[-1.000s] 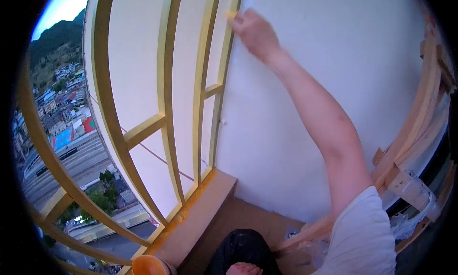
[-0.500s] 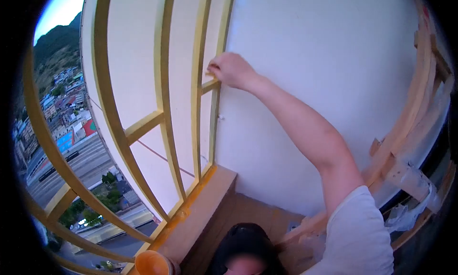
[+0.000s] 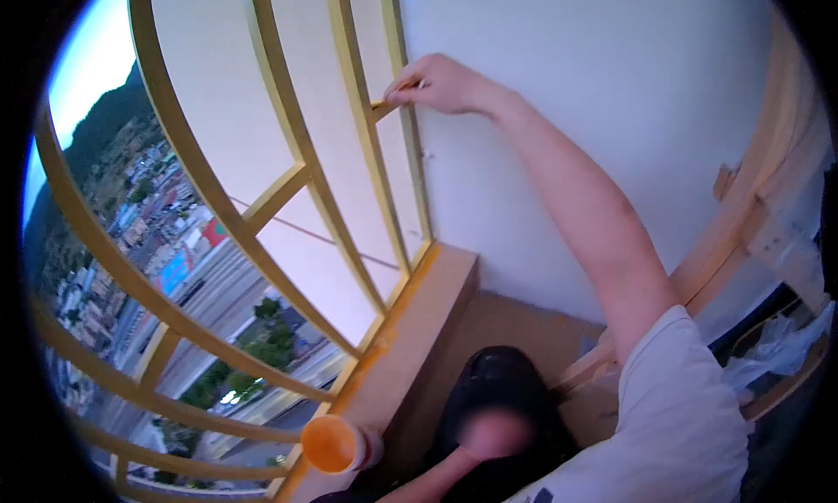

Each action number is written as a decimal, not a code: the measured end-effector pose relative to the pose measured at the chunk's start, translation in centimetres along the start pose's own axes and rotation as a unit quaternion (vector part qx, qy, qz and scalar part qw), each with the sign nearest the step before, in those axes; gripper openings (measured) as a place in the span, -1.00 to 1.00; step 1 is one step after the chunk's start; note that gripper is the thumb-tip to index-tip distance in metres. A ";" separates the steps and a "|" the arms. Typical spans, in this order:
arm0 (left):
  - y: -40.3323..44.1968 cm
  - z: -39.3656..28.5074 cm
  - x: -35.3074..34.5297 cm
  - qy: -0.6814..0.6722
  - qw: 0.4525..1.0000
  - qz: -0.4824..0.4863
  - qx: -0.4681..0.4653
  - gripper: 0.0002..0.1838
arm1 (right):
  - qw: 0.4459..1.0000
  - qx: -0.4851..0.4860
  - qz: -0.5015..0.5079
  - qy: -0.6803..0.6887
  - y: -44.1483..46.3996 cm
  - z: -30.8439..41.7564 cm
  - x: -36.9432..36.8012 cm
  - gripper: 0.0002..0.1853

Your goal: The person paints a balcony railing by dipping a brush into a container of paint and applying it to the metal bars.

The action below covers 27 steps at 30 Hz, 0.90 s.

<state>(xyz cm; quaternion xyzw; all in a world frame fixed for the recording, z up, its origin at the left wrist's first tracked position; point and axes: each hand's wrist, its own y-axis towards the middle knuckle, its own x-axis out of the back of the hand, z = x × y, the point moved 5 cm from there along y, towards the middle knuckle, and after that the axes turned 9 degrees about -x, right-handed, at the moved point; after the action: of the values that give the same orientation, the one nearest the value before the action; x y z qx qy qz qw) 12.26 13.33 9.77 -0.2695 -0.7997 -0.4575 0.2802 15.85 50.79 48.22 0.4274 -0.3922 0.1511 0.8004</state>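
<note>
My right hand [image 3: 447, 84] is raised at the far end of the yellow-painted railing [image 3: 292, 110], by a short crosspiece [image 3: 385, 110] between the last bars. Its fingers are pinched around a small yellow-tipped thing [image 3: 379, 106], mostly hidden by the fingers. The tip is at the crosspiece; whether it touches I cannot tell. Low in the view, my left hand [image 3: 496, 433] lies over my dark-clothed knee [image 3: 497, 372]. That hand is blurred, so its fingers cannot be made out. To its left, a tub [image 3: 332, 444] with an orange inside stands against the railing.
Orange smears [image 3: 377, 350] run along the ledge [image 3: 428, 328] under the bars. A white wall [image 3: 559, 180] rises behind my right arm. On the right are a curved wooden frame [image 3: 742, 215] and crumpled clear plastic [image 3: 772, 350]. Beyond the railing, buildings and roads lie far below.
My view has shifted and tilted, so the railing and tub appear elsewhere in it. My right hand stays by the same crosspiece, its wrist turned. More of my left forearm shows.
</note>
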 end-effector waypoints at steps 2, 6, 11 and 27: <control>-0.1 0.0 -0.4 0.015 1.000 -0.003 -0.011 -0.80 | 0.993 -0.056 -0.081 0.066 -1.4 -1.3 1.1 -0.72; -4.4 2.4 -5.1 -0.060 0.997 -0.050 0.013 -0.81 | 0.919 -0.134 -0.259 0.267 -4.4 -4.2 -2.4 -0.75; -5.0 2.9 -5.7 -0.102 0.992 -0.040 0.058 -0.81 | 0.863 -0.161 -0.420 0.230 -7.9 -4.6 -6.2 -0.82; -6.0 3.2 -6.2 -0.069 0.995 -0.048 0.050 -0.82 | 0.873 0.021 -0.483 0.069 -12.1 -0.5 -13.2 -0.72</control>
<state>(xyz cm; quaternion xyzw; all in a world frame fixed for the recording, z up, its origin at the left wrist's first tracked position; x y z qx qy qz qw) 11.83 12.51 0.64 -0.2473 -0.8511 -0.4100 0.2151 14.55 45.35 31.26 0.5691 -0.0776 -0.2171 0.7893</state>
